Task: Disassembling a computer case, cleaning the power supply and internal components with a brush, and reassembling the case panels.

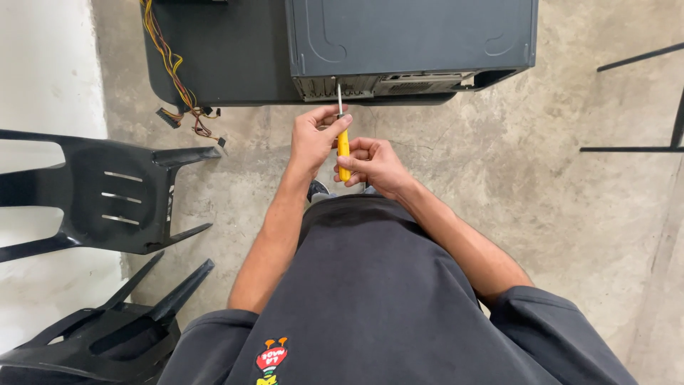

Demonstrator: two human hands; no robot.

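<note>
From the head camera, looking straight down, a dark grey computer case (pixel 412 37) lies on a black table (pixel 228 57), its rear panel of ports and slots facing the person; a screwdriver (pixel 343 139) with a yellow handle and a thin metal shaft stands just below that panel, its tip touching the panel's lower edge; the right hand (pixel 374 165) is wrapped around the yellow handle, fingers curled and pressed together on it; the left hand (pixel 312 137) sits higher, nearer the case, its thumb and forefinger pinching the shaft where it meets the handle, the other fingers folded in; both forearms run down from the case to a dark short-sleeved shirt (pixel 385 299) with a small red and yellow patch at the hem; left of the case, a bundle of yellow, red and black wires (pixel 174 78) hangs over the table's edge, its connectors dangling above the concrete floor (pixel 570 214); further left of the case, well apart from it, stand two black plastic chairs (pixel 107 192), one below the other.
</note>
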